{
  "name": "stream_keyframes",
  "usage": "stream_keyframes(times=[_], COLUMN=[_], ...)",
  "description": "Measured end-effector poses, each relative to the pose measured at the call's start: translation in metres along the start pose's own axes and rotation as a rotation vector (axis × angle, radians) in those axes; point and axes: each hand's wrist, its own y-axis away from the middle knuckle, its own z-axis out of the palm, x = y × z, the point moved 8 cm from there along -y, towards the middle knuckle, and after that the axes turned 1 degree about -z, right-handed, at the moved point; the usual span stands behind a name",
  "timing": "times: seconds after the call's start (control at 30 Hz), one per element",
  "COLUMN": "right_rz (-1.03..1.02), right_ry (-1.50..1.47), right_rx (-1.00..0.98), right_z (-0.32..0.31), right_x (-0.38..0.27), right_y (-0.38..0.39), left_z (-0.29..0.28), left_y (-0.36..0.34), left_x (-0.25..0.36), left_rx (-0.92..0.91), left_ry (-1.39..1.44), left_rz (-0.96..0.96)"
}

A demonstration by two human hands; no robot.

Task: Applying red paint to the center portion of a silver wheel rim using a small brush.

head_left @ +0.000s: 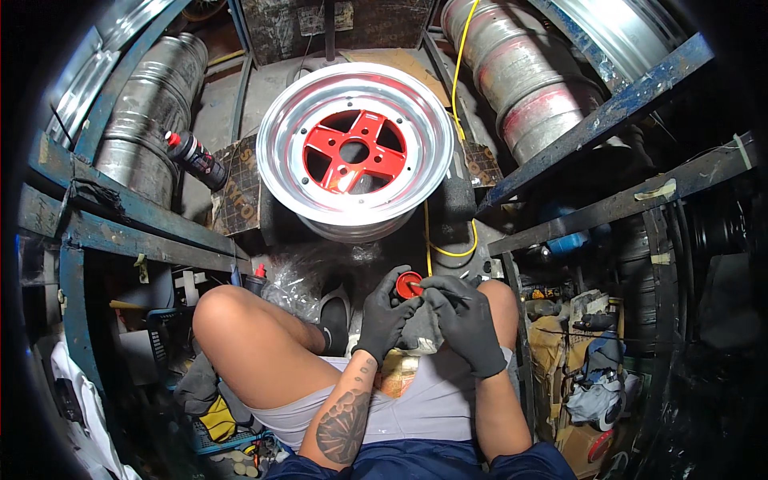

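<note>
Over my lap, my gloved left hand (385, 317) is closed around a small round pot of red paint (407, 282), tilted so its open top shows. My gloved right hand (466, 322) pinches a thin dark paintbrush (450, 294). The brush's tip reaches into the pot. In front of me a polished silver wheel rim (278, 164) rests face up on a support, apart from both hands. Its four-spoke centre (330, 142) is glossy red, with dark gaps between the spokes. A grey cloth (422, 326) lies beneath my hands.
Blue metal rack bars (152, 214) flank me on the left, with more bars (604, 120) on the right. Dull barrel-shaped rims (144, 104) lie on both sides. A black bottle with a red cap (197, 160) leans at the left. A yellow cable (455, 80) runs past the wheel.
</note>
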Motion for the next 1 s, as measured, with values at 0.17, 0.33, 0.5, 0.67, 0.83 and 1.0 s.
stream_keyframes(times=[0.17,0.33,0.5,0.67,0.83,1.0], right_rz=[-0.010,0.047,-0.001,-0.130,-0.182,-0.148], right_ry=[0.044,-0.049,0.097,0.380,0.473,0.366], right_rx=[-0.026,-0.066,-0.128,-0.084,-0.023,0.067], right_z=[0.005,0.007,0.009,0.003,-0.003,-0.012], right_x=[-0.005,0.002,0.008,0.002,-0.008,-0.004], right_y=[0.001,0.004,0.004,0.009,0.013,0.018], left_z=[0.003,0.007,0.000,0.002,0.002,0.006], left_y=[0.004,0.008,0.009,0.013,0.015,0.014], left_x=[-0.002,0.002,0.005,0.016,0.015,-0.003], left_rx=[-0.052,-0.079,-0.006,0.053,0.064,-0.046], left_ry=[0.027,0.002,-0.245,-0.545,-0.497,-0.215], left_rz=[-0.045,-0.050,0.042,0.079,0.129,-0.095])
